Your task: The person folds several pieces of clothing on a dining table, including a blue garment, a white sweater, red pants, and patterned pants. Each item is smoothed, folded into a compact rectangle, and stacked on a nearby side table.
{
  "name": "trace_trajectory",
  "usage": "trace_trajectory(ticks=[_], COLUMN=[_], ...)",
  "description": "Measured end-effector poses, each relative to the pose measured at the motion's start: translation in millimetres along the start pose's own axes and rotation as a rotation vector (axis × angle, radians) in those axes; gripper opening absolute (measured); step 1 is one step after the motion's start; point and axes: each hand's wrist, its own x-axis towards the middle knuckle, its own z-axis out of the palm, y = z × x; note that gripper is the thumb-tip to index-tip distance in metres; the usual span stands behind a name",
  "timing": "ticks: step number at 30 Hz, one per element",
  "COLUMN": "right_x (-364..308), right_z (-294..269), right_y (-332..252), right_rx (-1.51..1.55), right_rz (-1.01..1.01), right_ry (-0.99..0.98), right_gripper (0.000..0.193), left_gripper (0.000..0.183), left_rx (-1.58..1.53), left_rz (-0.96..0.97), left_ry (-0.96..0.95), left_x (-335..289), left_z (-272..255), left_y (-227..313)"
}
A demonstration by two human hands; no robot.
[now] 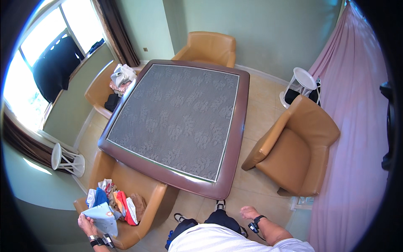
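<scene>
My left hand (87,224) is closed on the edge of a light blue printed cloth (103,216), which looks like a small garment. The cloth hangs over the front of a tan armchair (153,201). Behind it, a pile of clothes (120,201) in red, white, blue, orange and brown lies on the chair's seat, partly covered by the cloth. Off to my right, my right hand (249,212) hovers above the tiled floor with nothing in it, its fingers loosely bent and apart. Both wrists wear dark straps with small devices.
A square table (180,122) with a grey patterned top and brown rim stands ahead. More tan armchairs surround it, one at right (298,151); the left one bears a white and pink cloth bundle (122,76). White round stands (69,160) sit by the walls. A pink curtain (348,105) hangs right.
</scene>
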Motion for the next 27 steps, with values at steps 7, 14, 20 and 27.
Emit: trace_trajectory(ticks=[7, 14, 20, 27], right_x=[22.9, -4.1, -22.8, -7.3], right_z=[-31.2, -19.6, -16.1, -46.5], right_y=[-29.8, -73.7, -108.9, -109.6], right_rx=[-0.112, -0.167, -0.325, -0.252], right_rz=[-0.025, 0.020, 0.082, 0.116], right_ry=[-0.008, 0.239, 0.356, 0.320], right_gripper=[0.028, 0.019, 0.014, 0.012], left_gripper=[0.012, 0.012, 0.017, 0.007], left_rx=[-0.230, -0.273, -1.057, -0.487], left_rz=[0.094, 0.260, 0.254, -0.062], left_ry=[-0.168, -0.590, -1.018, -0.937], left_x=[-36.2, -45.3, -80.1, -194.5], left_z=[78.3, 239.7, 325.6, 435.3], left_y=[78.4, 171.6, 245.5, 146.8])
